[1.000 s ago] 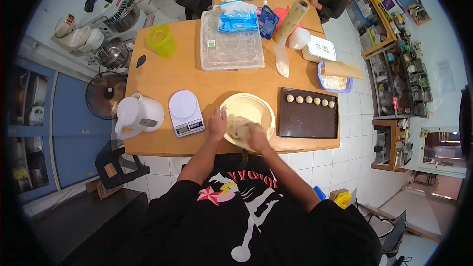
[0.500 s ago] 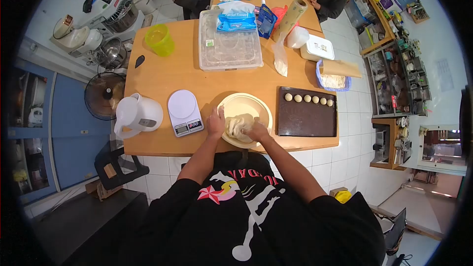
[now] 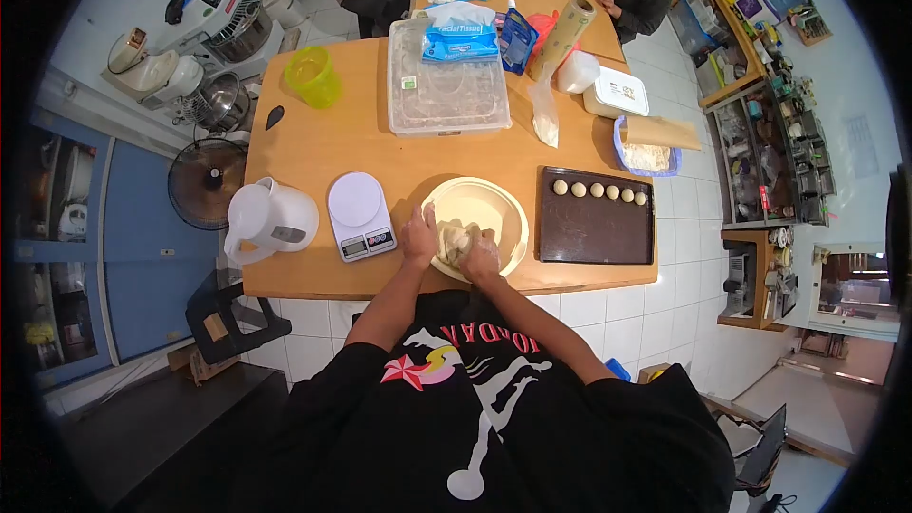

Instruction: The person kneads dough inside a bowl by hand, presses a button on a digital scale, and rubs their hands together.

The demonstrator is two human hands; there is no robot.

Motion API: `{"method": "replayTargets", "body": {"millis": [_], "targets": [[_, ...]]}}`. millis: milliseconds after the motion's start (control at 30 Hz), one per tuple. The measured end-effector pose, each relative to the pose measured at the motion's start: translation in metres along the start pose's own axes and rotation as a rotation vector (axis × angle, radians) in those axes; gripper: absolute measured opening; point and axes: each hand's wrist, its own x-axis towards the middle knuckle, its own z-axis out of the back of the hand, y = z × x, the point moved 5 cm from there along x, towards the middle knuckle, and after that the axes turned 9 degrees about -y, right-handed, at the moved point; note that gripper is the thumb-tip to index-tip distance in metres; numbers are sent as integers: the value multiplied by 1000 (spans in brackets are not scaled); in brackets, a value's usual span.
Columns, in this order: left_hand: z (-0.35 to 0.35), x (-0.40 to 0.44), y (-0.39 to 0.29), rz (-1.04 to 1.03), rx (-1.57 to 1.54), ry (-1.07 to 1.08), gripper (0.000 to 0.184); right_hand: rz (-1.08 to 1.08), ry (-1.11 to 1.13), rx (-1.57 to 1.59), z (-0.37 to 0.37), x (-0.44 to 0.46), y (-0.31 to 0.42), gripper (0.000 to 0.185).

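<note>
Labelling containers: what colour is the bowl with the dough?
The bowl is pale creamy yellow, best seen in the head view.

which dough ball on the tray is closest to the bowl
The leftmost dough ball in the row; the other five balls lie farther right from the bowl.

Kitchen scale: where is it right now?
In the head view, the kitchen scale sits on the wooden table, toward the person's left, between the white jug and the cream bowl.
</note>
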Motion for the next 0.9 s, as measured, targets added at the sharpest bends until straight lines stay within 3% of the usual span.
{"method": "replayTargets", "body": {"millis": [133, 433, 533, 633, 733, 767, 900], "targets": [[5, 0, -2, -28, 14, -18, 39, -41, 77, 165, -3, 3, -6, 45], [-2, -1, -3, -28, -14, 51, 39, -451, 75, 377, -3, 2, -38, 55], [2, 2, -10, -43, -28, 91, 38, -486, 77, 514, -16, 5, -50, 56], [2, 0, -8, -24, -23, 128, 38, -652, 147, 839, -51, 7, -70, 53], [4, 4, -9, -28, -28, 127, 38, -786, 517, 1220, -59, 8, -58, 42], [4, 3, -9, -33, -32, 126, 39, -806, 525, 1399, -57, 7, -50, 35], [7, 3, -12, 10, -11, 163, 39, -812, 582, 1546, -14, 10, -16, 34]]}}
